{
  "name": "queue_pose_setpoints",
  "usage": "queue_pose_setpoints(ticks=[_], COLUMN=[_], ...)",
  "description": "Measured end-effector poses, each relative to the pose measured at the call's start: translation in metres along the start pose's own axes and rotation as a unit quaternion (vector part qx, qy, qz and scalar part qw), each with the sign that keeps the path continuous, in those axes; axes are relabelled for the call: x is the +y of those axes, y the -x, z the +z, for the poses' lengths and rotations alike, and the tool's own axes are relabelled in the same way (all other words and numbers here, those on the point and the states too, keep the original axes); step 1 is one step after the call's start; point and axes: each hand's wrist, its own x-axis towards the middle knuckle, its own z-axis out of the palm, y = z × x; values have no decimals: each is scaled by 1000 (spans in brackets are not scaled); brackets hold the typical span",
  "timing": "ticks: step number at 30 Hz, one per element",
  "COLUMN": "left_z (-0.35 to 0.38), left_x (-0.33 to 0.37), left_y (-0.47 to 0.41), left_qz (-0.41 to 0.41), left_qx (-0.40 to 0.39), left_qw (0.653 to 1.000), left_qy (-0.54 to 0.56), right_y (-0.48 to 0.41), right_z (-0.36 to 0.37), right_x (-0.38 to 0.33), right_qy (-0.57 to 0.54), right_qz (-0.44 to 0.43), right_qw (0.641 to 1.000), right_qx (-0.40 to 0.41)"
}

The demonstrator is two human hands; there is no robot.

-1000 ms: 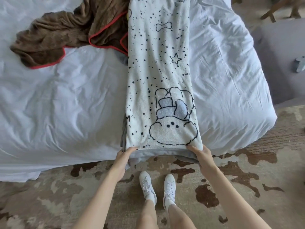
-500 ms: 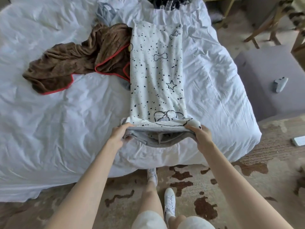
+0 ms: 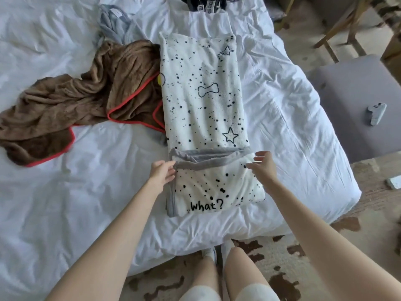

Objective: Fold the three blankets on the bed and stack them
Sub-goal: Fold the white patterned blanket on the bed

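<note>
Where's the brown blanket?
In the head view, the brown blanket lies crumpled on the left side of the bed, its red-trimmed edge touching the spotted white blanket.

The bed (image 3: 76, 192) fills most of the frame, with its white cover all wrinkled. Down the middle lies a white spotted blanket (image 3: 201, 101) folded into a long strip. The near end is flipped back over itself, so a grey edge and a "what?" print show. Left of it sits a brown blanket (image 3: 86, 98) with red trim, crumpled in a heap, its right edge under the strip. A grey blanket (image 3: 112, 22) is bunched up top, touching the brown one. There's something dark (image 3: 206, 3) at the top edge, can't tell what.
</note>
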Motion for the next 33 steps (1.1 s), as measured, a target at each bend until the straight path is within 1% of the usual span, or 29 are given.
queue_pose_setpoints(ticks=[2, 4, 6, 8, 9, 11, 12, 13, 14, 16, 19, 20, 23, 25, 27, 29, 31, 33], left_z=[3, 7, 13, 21, 25, 30, 31, 32, 32, 33, 35, 35, 40, 45, 48, 47, 47, 50], left_x=[-5, -10, -10, -11, -12, -16, -17, -16, -13, -4, 13, 16, 16, 12, 9, 5, -1, -4], left_y=[-6, -11, -15, -19, -21, -24, -25, -24, -24, -24, -28, -31, -45, -54, -62, -69, -76, -79], left_qz=[48, 143, 250, 308, 322, 354, 363, 365, 365, 392, 463, 469, 438, 435, 440, 431, 398, 369], left_qx=[19, 15, -34, -120, -153, -166, -156, -142, -126, -86, -13, 5, 37, 61, 81, 92, 88, 79], left_qw=[995, 974, 933, 878, 839, 750, 725, 720, 724, 724, 690, 680, 656, 642, 632, 630, 636, 641], left_qy=[-81, -172, -256, -346, -411, -533, -564, -574, -572, -560, -557, -564, -613, -629, -633, -639, -655, -668], right_y=[-4, -11, -18, -24, -25, -27, -29, -31, -35, -41, -52, -55, -66, -76, -87, -96, -102, -106], right_z=[7, 13, 19, 25, 27, 28, 27, 26, 24, 19, 16, 17, 26, 32, 32, 27, 22, 22], right_x=[1, 0, -6, -12, -13, -14, -14, -14, -16, -20, -22, -20, -12, -11, -11, -8, -3, 2], right_qy=[142, 257, 334, 367, 372, 382, 382, 379, 371, 352, 319, 322, 374, 395, 429, 458, 489, 499], right_qz=[-90, -191, -268, -296, -301, -298, -281, -261, -245, -241, -253, -253, -264, -285, -307, -316, -312, -302], right_qw=[986, 947, 899, 865, 856, 852, 857, 866, 876, 891, 908, 909, 889, 873, 849, 829, 813, 811], right_qx=[7, -9, -86, -172, -194, -201, -199, -196, -186, -155, -97, -76, -26, -9, 27, 54, 52, 50])
